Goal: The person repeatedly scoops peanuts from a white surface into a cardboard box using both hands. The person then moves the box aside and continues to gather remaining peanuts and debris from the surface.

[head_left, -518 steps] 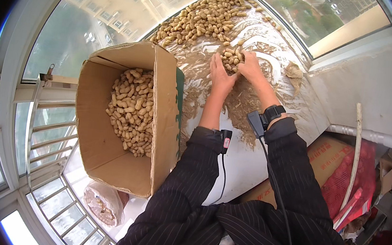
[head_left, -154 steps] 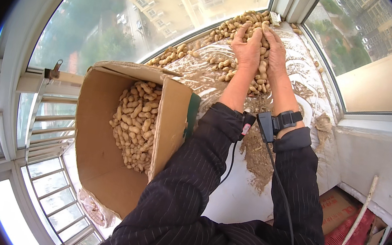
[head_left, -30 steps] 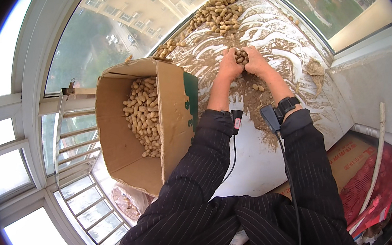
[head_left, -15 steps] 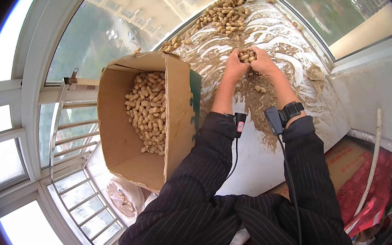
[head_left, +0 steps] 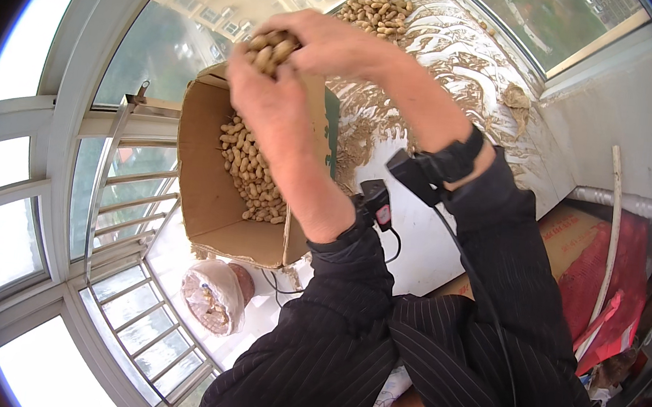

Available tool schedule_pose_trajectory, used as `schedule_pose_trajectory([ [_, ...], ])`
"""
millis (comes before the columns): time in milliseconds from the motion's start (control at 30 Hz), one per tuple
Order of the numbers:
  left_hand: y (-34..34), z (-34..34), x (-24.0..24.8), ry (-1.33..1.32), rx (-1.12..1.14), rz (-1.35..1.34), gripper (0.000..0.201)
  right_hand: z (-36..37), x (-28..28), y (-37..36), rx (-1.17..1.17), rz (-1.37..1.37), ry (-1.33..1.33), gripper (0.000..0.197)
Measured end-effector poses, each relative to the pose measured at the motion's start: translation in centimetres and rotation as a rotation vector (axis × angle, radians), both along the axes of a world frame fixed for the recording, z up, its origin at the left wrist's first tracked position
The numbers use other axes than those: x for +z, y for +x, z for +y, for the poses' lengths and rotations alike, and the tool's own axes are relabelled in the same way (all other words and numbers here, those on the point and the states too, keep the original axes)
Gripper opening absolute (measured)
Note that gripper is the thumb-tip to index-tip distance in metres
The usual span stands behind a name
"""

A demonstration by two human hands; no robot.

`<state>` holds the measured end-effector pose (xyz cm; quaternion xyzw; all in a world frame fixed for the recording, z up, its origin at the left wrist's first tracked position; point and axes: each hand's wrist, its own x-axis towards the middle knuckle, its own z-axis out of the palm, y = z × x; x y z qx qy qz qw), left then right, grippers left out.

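Note:
Cupped together, my left hand (head_left: pixel 262 93) and my right hand (head_left: pixel 319 40) hold a clump of unshelled peanuts (head_left: pixel 271 51) between them. Both hands are above the far rim of an open cardboard box (head_left: pixel 198 214) on the left. More peanuts (head_left: pixel 253 176) lie inside that box, partly hidden by my left forearm. A further pile of peanuts (head_left: pixel 380 10) rests at the back of the dirt-streaked white surface (head_left: pixel 453 54), beyond my right forearm.
Windows surround the corner, with a metal railing (head_left: pixel 138 176) left of the box. A lined bin (head_left: pixel 213 299) stands below the box. At right are red mesh sacking (head_left: pixel 609 269), a pale stick (head_left: pixel 612 226) and a flattened carton (head_left: pixel 568 241). A cable hangs from each wrist device.
Both hands have moved left with the peanuts, from over the dirty surface to above the box. The lined bin shows more fully now.

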<state>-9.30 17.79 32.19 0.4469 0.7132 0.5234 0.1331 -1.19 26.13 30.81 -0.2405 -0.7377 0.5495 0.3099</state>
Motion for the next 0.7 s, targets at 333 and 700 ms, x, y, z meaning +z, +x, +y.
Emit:
schedule_pose_trajectory([
  [333, -0.1, -1.2, -2.3, 0.021, 0.056, 0.639, 0.052, 1.3, -9.8, 4.2, -0.462, -0.085, 0.149, 0.046],
  [700, 5.9, 4.9, -21.4, -0.312, -0.341, 0.256, 0.032, -5.7, -27.0, 14.4, -0.516, -0.669, 0.312, 0.031],
])
